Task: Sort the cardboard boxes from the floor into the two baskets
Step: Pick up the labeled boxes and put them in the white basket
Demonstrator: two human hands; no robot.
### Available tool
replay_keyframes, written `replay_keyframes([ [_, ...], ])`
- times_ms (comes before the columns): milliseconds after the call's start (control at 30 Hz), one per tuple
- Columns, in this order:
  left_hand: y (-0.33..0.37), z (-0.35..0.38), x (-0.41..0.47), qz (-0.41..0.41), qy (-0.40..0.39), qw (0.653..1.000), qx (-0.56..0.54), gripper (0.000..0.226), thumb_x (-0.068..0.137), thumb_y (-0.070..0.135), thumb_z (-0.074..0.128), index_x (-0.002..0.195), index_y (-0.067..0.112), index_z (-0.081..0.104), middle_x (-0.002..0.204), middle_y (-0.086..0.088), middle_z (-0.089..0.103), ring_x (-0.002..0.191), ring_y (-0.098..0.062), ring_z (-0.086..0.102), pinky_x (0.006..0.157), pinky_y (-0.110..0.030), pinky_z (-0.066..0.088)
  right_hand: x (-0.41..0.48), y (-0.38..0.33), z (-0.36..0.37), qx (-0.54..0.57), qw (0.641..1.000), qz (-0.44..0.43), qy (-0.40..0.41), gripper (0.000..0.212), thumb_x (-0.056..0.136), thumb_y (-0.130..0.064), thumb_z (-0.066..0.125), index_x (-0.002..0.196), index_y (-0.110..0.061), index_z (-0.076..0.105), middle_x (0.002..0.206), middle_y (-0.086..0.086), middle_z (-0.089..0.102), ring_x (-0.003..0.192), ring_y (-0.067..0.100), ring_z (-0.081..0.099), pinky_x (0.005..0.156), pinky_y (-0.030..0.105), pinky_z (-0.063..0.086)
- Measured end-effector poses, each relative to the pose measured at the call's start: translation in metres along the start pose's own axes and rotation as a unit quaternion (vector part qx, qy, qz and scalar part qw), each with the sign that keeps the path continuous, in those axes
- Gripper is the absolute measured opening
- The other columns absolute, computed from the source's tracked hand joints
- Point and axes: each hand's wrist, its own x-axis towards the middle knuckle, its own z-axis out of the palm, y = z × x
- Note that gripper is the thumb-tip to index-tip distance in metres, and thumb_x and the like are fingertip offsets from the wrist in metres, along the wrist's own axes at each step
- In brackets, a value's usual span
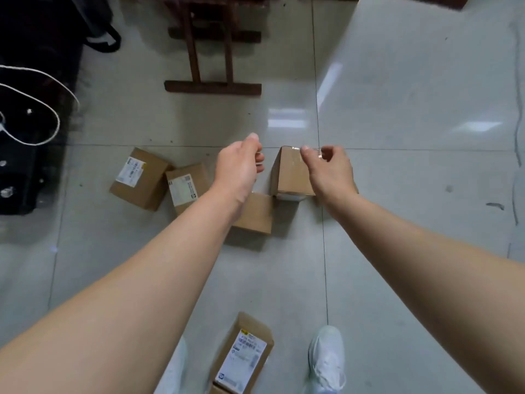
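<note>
I see four boxes clustered on the floor (397,109) ahead: two labelled boxes (139,179) touching at left, a plain box (254,213) between, the upright box (291,174) right; another box (244,356) lies between my shoes (326,356)

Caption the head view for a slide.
Both bare hands, left hand and right hand, reach toward cardboard boxes on the tiled floor.

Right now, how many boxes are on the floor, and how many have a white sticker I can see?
Boxes with a white label showing: 3
Boxes with no label showing: 2
Total boxes: 5
Both hands, left and right, are empty above them.
</note>
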Motion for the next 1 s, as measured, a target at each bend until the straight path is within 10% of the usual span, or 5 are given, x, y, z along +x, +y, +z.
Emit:
replay_keyframes([
  [233,-0.088,0.017,0.073,-0.022,0.030,0.998,0.046,0.023,0.097,0.029,0.043,0.084,0.016,0.058,0.088,-0.004,0.059,0.083,-0.017,0.056,0.068,-0.022,0.044,0.072,0.074,0.068,-0.130,0.991,0.011,0.010,0.093,0.081,-0.053,0.063,0.150,-0.013,0.017,0.157,0.006,0.017,0.145,0.029,0.009,0.118,0.043,0.013],
  [500,-0.139,0.039,0.111,-0.036,0.033,0.995,0.091,0.025,0.096,0.027,0.045,0.076,0.019,0.057,0.081,-0.001,0.058,0.077,-0.017,0.054,0.059,-0.021,0.039,0.104,0.108,0.090,-0.206,0.978,0.015,0.036,0.115,0.073,-0.053,0.070,0.152,-0.014,-0.004,0.160,0.006,-0.009,0.145,0.033,0.005,0.117,0.048,0.005],
  [733,-0.156,0.091,0.108,-0.077,-0.014,0.988,0.133,0.016,0.100,0.026,0.043,0.093,0.015,0.053,0.087,0.003,0.048,0.097,-0.018,0.046,0.088,-0.027,0.038,0.108,0.153,0.022,-0.063,0.998,0.013,0.024,0.103,0.072,-0.041,0.068,0.153,-0.016,0.009,0.157,0.004,0.009,0.142,0.028,0.020,0.115,0.045,0.023],
  [867,-0.154,0.102,0.099,-0.091,-0.014,0.984,0.151,0.049,0.099,0.031,0.041,0.140,0.004,0.040,0.139,-0.006,0.047,0.126,-0.024,0.044,0.104,-0.029,0.031,0.090,0.156,-0.005,0.065,0.997,0.050,0.012,0.102,0.053,-0.050,0.069,0.143,-0.017,0.035,0.144,0.005,0.040,0.128,0.024,0.044,0.106,0.043,0.040],
  [1000,-0.136,0.098,0.085,-0.132,-0.009,0.987,0.094,0.021,0.100,0.032,0.043,0.103,0.012,0.046,0.091,0.004,0.053,0.088,-0.015,0.051,0.083,-0.027,0.035,0.070,0.150,-0.040,0.146,0.987,0.067,-0.009,0.041,0.073,-0.032,0.070,0.109,-0.020,0.056,0.102,-0.007,0.060,0.090,0.008,0.058,0.073,0.020,0.046],
])
